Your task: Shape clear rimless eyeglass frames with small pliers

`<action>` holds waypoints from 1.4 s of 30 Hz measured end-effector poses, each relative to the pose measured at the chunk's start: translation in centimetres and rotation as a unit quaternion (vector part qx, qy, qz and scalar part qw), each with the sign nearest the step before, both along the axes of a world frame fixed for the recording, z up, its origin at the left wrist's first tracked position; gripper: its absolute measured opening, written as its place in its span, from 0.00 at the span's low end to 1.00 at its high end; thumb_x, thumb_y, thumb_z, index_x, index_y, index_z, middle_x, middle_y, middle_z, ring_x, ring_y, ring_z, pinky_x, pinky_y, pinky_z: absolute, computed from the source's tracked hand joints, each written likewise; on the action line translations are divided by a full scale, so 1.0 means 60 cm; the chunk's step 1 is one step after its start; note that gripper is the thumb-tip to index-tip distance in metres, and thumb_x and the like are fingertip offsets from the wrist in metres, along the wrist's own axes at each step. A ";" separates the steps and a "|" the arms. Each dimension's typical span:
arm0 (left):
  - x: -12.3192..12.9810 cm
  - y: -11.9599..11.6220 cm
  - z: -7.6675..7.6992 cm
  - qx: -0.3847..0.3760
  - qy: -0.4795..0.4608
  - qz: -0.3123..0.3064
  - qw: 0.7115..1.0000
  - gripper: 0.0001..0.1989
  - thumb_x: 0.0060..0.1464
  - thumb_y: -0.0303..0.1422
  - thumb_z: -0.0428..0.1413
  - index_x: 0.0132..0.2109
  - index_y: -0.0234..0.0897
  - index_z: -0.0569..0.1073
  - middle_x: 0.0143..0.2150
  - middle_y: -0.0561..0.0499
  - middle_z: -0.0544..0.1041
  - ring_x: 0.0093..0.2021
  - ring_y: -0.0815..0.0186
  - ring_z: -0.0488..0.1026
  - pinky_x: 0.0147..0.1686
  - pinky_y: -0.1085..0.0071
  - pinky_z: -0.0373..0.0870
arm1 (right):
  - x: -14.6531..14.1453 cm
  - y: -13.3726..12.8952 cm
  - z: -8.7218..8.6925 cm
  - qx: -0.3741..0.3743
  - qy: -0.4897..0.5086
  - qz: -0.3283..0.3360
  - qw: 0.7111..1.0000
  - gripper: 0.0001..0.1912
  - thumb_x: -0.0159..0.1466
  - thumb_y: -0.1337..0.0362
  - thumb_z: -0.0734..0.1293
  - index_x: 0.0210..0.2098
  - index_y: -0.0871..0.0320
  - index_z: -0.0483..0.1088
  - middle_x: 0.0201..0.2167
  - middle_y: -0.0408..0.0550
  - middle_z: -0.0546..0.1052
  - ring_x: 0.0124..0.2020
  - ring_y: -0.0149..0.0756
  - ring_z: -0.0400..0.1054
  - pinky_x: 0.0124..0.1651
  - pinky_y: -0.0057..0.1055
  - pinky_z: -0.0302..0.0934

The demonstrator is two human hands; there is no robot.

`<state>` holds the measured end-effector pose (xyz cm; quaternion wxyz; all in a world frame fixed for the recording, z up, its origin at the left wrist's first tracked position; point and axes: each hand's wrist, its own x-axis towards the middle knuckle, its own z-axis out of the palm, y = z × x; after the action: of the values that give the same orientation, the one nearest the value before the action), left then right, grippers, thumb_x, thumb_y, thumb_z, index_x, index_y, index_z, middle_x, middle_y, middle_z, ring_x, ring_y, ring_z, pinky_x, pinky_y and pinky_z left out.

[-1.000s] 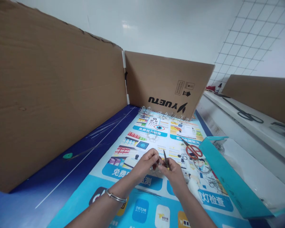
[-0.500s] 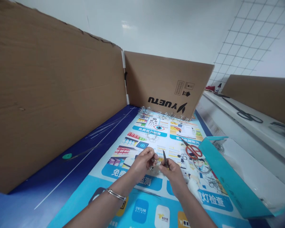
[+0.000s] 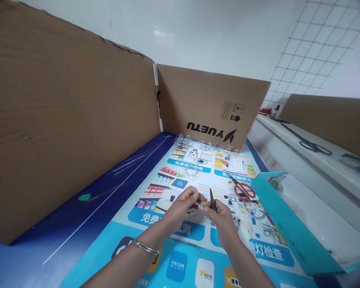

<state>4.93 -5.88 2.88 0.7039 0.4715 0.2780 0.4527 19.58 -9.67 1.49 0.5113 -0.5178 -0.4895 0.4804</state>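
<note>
**Close handwork over a printed mat**

Tall brown cardboard panel (image 3: 72, 116) stands at left. Blue-and-white printed mat (image 3: 156, 260) lies below both hands. Open box with turquoise flap (image 3: 297, 226) sits at right. Left hand (image 3: 183, 203), silver bangle (image 3: 147, 247) on its wrist, is nearly closed, thumb and fingers pinching a small clear, wiry piece (image 3: 199, 207). Right hand (image 3: 220, 216) is curled closed round a slim dark pointed tool (image 3: 211, 197), tip up; its fingertips are beside the piece, contact unclear. Red-handled metal scissors (image 3: 244, 192) lie on the mat, near the flap. Small clear piece sits between the hands, above the mat; its exact shape is too small to tell.
</note>
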 end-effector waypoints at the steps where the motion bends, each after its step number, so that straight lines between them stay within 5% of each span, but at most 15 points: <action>1: 0.000 -0.002 0.003 0.014 0.014 -0.005 1.000 0.11 0.53 0.40 0.49 0.31 0.35 0.65 0.35 0.49 0.72 0.33 0.69 0.66 0.32 0.74 0.60 | 0.000 0.000 0.000 0.000 -0.001 -0.003 1.000 0.09 0.54 0.61 0.65 0.26 0.59 0.63 0.20 0.38 0.61 0.23 0.25 0.51 0.26 0.24 0.47; 23: 0.004 0.010 -0.019 -0.113 -0.096 0.021 0.989 0.11 0.49 0.40 0.53 0.31 0.35 0.64 0.32 0.52 0.69 0.24 0.74 0.65 0.26 0.77 0.62 | -0.006 0.005 -0.015 -0.032 0.099 -0.013 0.994 0.11 0.54 0.57 0.65 0.32 0.58 0.64 0.24 0.41 0.67 0.22 0.26 0.55 0.26 0.25 0.49; 33: 0.003 0.003 -0.005 0.036 0.074 0.107 0.991 0.10 0.51 0.37 0.51 0.29 0.35 0.66 0.31 0.52 0.69 0.30 0.70 0.63 0.31 0.76 0.59 | -0.004 -0.004 0.003 0.031 -0.054 -0.064 0.996 0.12 0.54 0.56 0.64 0.28 0.58 0.64 0.20 0.39 0.62 0.23 0.27 0.52 0.26 0.25 0.49; 42: 0.004 -0.001 0.001 0.162 0.183 0.102 0.964 0.07 0.50 0.34 0.51 0.29 0.35 0.67 0.24 0.55 0.63 0.26 0.70 0.58 0.26 0.76 0.54 | -0.004 -0.004 0.001 0.040 -0.083 -0.086 0.992 0.12 0.54 0.55 0.64 0.27 0.58 0.65 0.20 0.38 0.61 0.24 0.28 0.52 0.27 0.25 0.48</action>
<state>5.18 -5.92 2.95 0.5053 0.6229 0.3716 0.4676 19.33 -9.89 1.52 0.5287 -0.5748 -0.5029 0.3703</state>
